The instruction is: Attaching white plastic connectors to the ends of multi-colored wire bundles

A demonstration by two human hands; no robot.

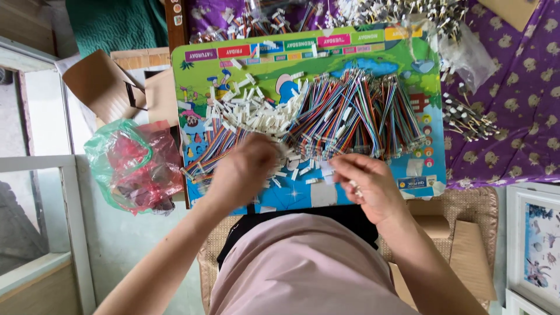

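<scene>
connectors: small white plastic connectors (252, 114) heaped mid-board, at 12 o'clock from the hands
left hand: left hand (244, 169) blurred, grip cannot be told
right hand: right hand (366, 185) pinching a white connector piece (326, 169)
wires: multicoloured wire bundles (356, 116) at 1 o'clock
board: colourful lap board (408, 58)
bag: green-red plastic bag (131, 166) at 9 o'clock

Left hand (244, 169) at frame centre-left: motion-blurred, back of hand up, fingers curled down, grip state indeterminate. Right hand (367, 184) at centre-right: fingers curled inward, thumb against fingertips. Both forearms bare, rising from lower frame edge, converging upward.
</scene>
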